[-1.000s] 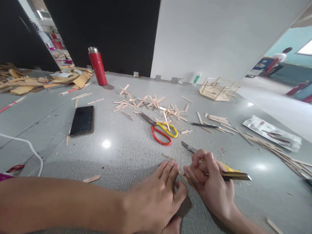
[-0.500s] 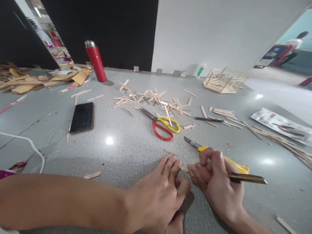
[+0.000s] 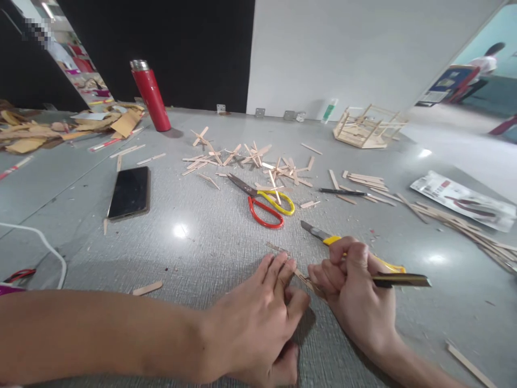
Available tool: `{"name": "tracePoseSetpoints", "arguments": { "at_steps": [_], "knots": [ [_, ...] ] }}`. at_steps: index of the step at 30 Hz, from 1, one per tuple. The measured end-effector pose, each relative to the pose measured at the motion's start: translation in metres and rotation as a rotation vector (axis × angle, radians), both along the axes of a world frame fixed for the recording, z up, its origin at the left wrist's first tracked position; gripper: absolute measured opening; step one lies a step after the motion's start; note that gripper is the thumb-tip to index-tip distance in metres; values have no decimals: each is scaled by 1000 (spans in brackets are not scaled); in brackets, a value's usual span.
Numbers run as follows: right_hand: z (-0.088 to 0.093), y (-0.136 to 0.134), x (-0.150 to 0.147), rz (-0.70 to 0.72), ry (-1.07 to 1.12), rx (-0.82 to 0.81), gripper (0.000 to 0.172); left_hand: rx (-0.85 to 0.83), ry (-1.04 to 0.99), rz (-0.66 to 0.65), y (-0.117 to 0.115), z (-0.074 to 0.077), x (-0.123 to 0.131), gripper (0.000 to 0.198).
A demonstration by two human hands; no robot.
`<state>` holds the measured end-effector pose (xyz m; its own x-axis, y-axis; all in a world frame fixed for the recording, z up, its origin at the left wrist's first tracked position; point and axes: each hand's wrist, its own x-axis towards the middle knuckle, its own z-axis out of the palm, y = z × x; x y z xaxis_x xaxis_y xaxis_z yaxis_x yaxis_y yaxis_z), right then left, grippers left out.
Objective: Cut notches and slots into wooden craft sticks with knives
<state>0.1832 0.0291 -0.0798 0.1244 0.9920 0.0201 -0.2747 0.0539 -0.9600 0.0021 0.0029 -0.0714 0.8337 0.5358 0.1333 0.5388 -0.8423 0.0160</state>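
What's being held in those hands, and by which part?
The right grip holds a golden tool ahead of its protruding end; exact spot hidden. The left grip lies over a stick, apparently pressing it down.

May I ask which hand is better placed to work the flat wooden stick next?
Probably the right hand: it grips the slim gold-and-black tool, while the left hand lies across the stick.

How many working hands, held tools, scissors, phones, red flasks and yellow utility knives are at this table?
Working hands: 2 (left hand, right hand)
Held tool: 1
Scissors: 1 pair
Phone: 1
Red flask: 1
Yellow utility knife: 1
Total: 7
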Motion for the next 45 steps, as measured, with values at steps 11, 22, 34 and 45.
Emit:
{"name": "tracePoseSetpoints", "arguments": {
  "at_steps": [11, 22, 34, 45],
  "knots": [
    [2, 2, 1, -30, 55, -4, 49, -1, 1, -3, -2, 1, -1, 60],
    [19, -3, 10, -88, 106, 99, 52, 7, -2, 3, -3, -2, -2, 56],
    [9, 9, -3, 119, 46, 48, 45, 87, 11, -14, -3, -5, 1, 56],
    [5, 6, 0, 181, 110, 5, 43, 80, 3, -9, -2, -4, 1, 56]
  ]
}}
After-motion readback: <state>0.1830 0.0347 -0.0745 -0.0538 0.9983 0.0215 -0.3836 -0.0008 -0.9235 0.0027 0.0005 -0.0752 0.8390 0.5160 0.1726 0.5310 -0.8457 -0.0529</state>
